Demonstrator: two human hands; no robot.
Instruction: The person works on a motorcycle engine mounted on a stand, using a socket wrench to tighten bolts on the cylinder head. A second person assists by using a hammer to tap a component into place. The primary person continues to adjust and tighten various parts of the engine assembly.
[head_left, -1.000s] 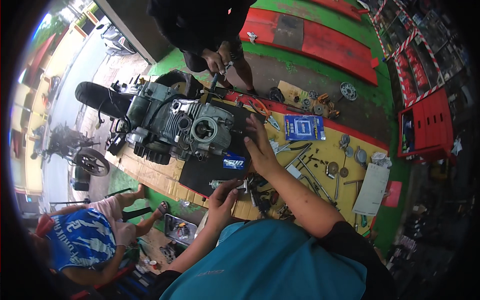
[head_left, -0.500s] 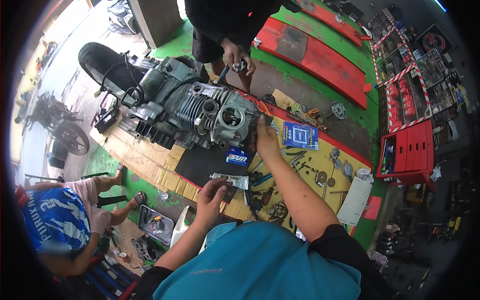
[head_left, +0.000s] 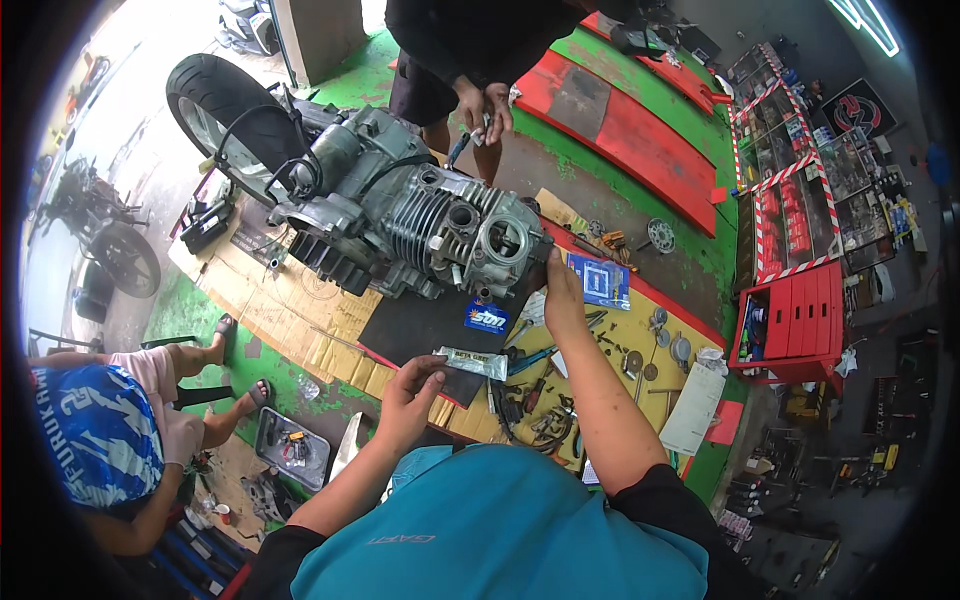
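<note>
A grey motorcycle engine (head_left: 420,225) with a black rear tyre (head_left: 215,100) lies on cardboard and a black mat in front of me. My right hand (head_left: 560,295) reaches out to the engine's cylinder head end, fingers touching it near its lower right edge. My left hand (head_left: 410,385) is closed on a small silvery tube or packet (head_left: 472,362) held just above the mat's near edge. Whether the right hand grips anything is hidden by its back.
A standing person's hands (head_left: 485,105) hold a small tool beyond the engine. Another person in a blue shirt (head_left: 95,430) sits at left. Loose tools and parts (head_left: 560,400) litter the yellow floor at right. A red tool chest (head_left: 800,320) stands farther right. A tray (head_left: 290,450) lies near left.
The view has swung so the engine sits higher and closer. My right hand has stayed at the cylinder head and my left hand keeps the silvery packet.
</note>
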